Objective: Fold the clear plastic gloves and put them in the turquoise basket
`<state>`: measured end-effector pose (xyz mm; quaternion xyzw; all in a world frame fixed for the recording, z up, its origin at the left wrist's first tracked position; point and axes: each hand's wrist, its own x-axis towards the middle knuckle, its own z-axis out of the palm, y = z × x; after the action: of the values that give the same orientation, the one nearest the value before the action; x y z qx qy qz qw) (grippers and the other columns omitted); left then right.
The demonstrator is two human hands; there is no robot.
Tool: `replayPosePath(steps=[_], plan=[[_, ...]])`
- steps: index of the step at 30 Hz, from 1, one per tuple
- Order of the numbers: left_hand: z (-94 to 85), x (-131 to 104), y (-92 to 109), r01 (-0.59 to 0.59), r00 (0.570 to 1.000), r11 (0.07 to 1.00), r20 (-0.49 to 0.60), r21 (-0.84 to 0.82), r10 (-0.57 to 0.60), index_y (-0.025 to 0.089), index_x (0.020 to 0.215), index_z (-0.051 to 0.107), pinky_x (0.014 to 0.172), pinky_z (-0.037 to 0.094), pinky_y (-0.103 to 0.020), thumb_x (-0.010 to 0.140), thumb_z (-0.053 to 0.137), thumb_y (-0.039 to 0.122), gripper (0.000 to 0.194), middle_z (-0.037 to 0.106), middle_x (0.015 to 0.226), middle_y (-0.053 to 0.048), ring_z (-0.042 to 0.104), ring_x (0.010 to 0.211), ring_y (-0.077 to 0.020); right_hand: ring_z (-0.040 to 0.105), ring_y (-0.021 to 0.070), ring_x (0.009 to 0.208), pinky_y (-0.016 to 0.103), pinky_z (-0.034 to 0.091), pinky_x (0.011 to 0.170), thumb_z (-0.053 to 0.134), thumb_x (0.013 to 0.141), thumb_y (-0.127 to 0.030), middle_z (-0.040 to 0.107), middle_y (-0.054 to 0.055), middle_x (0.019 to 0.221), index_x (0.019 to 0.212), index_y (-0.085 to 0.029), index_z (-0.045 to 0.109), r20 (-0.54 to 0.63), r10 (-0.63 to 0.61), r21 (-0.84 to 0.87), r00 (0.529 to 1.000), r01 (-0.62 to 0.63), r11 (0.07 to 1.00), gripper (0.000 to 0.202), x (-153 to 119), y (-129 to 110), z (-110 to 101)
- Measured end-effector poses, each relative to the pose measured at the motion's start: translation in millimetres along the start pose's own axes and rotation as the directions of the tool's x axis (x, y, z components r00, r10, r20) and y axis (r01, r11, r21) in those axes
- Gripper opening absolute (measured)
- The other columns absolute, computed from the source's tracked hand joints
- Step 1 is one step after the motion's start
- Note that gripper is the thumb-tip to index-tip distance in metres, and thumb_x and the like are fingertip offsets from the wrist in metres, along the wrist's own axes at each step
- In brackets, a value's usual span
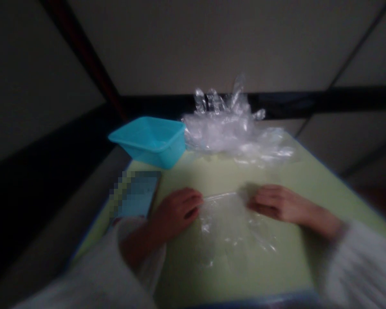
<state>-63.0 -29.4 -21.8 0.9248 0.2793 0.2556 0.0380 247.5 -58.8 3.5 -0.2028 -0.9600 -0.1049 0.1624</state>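
Note:
A clear plastic glove (231,231) lies on the yellow-green table, its finger parts pointing toward me and a straight edge at the far side. My left hand (178,211) is closed on the left end of that edge, thumb and fingers pinched together. At the right end, my right hand (275,202) has its fingers together, touching or very near the plastic; blur and shadow hide whether it grips any. Behind the hands a heap of crumpled clear plastic gloves (231,128) rises at the far end of the table.
A turquoise plastic basket (170,154) stands at the far left, beside the heap. A flat, partly pixelated object (138,195) lies left of my left hand. The table (289,270) has a blue edge, with pale panels (212,47) beyond.

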Motion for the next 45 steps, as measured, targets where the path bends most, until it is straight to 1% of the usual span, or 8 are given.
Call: replayPosePath(steps=[5, 9, 12, 17, 23, 31, 36, 45], plan=[[0.1, 1, 2, 0.000, 1.000, 0.999, -0.020, -0.050, -0.001, 0.017, 0.090, 0.064, 0.082, 0.051, -0.030, 0.084, 0.053, 0.014, 0.012, 0.066, 0.096, -0.007, 0.061, 0.088, -0.0160, 0.059, 0.0154, 0.068, 0.029, 0.048, 0.059, 0.039, 0.096, -0.024, 0.063, 0.005, 0.078, 0.090, -0.016, 0.066, -0.021, 0.116, 0.189, 0.993, -0.110, 0.976, 0.029, -4, 0, 5], [0.7, 0, 2, -0.012, 0.999, 0.997, -0.044, -0.080, 0.009, 0.017, 0.087, 0.064, 0.081, 0.051, -0.028, 0.084, 0.054, 0.013, 0.011, 0.065, 0.093, -0.006, 0.061, 0.087, -0.0150, 0.062, 0.0158, 0.079, 0.028, 0.050, 0.066, 0.045, 0.094, -0.025, 0.062, 0.008, 0.091, 0.098, -0.017, 0.064, -0.061, 0.209, 0.391, 0.976, -0.170, 0.905, 0.021, -9, 1, 8], [0.5, 0, 3, 0.002, 0.999, 0.996, -0.036, -0.085, -0.005, 0.017, 0.087, 0.064, 0.079, 0.051, -0.027, 0.086, 0.053, 0.014, 0.011, 0.064, 0.092, -0.005, 0.060, 0.085, -0.0145, 0.061, 0.0161, 0.083, 0.027, 0.050, 0.068, 0.047, 0.092, -0.022, 0.059, 0.008, 0.091, 0.098, -0.017, 0.063, -0.060, 0.290, 0.498, 0.955, -0.223, 0.838, 0.018, -9, 1, 8], [-0.9, 0, 4, 0.019, 0.999, 0.991, -0.024, -0.129, -0.023, 0.017, 0.085, 0.062, 0.076, 0.049, -0.023, 0.087, 0.050, 0.012, 0.013, 0.061, 0.088, -0.003, 0.059, 0.082, -0.0123, 0.058, 0.0158, 0.081, 0.028, 0.048, 0.067, 0.049, 0.091, -0.019, 0.058, 0.008, 0.086, 0.093, -0.017, 0.062, -0.075, 0.358, 0.592, 0.931, -0.248, 0.767, 0.013, -5, 1, 10], [2.0, 1, 5, 0.062, 0.997, 0.978, -0.033, -0.199, -0.070, 0.017, 0.086, 0.061, 0.076, 0.049, -0.023, 0.087, 0.050, 0.011, 0.013, 0.061, 0.090, -0.003, 0.059, 0.082, -0.0117, 0.050, 0.0121, 0.061, 0.022, 0.041, 0.051, 0.054, 0.088, -0.024, 0.051, 0.000, 0.069, 0.102, -0.019, 0.062, -0.040, 0.470, 0.594, 0.882, -0.358, 0.721, 0.017, -4, 2, 19], [3.1, 2, 5, 0.097, 0.989, 0.958, -0.078, -0.269, -0.122, 0.017, 0.081, 0.063, 0.074, 0.050, -0.024, 0.083, 0.052, 0.009, 0.014, 0.063, 0.092, -0.005, 0.061, 0.083, -0.0130, 0.052, 0.0139, 0.068, 0.024, 0.041, 0.053, 0.058, 0.085, -0.028, 0.052, 0.003, 0.075, 0.080, -0.018, 0.069, -0.027, 0.557, 0.703, 0.830, -0.380, 0.601, 0.016, -1, 3, 20], [0.4, 4, 8, 0.137, 0.981, 0.951, -0.093, -0.279, -0.168, 0.017, 0.079, 0.065, 0.069, 0.051, -0.023, 0.081, 0.053, 0.009, 0.014, 0.064, 0.092, -0.005, 0.062, 0.079, -0.0126, 0.052, 0.0151, 0.075, 0.025, 0.043, 0.057, 0.060, 0.084, -0.032, 0.051, 0.004, 0.081, 0.080, -0.018, 0.070, -0.006, 0.573, 0.762, 0.819, -0.368, 0.533, 0.017, -1, 5, 20], [-2.6, 4, 10, 0.150, 0.979, 0.950, -0.092, -0.274, -0.181, 0.016, 0.077, 0.065, 0.060, 0.050, -0.019, 0.082, 0.052, 0.010, 0.014, 0.064, 0.092, -0.005, 0.060, 0.068, -0.0092, 0.052, 0.0139, 0.075, 0.025, 0.042, 0.059, 0.058, 0.087, -0.030, 0.051, 0.004, 0.083, 0.082, -0.017, 0.067, 0.110, 0.484, 0.785, 0.868, -0.375, 0.494, 0.017, -2, 8, 13]])
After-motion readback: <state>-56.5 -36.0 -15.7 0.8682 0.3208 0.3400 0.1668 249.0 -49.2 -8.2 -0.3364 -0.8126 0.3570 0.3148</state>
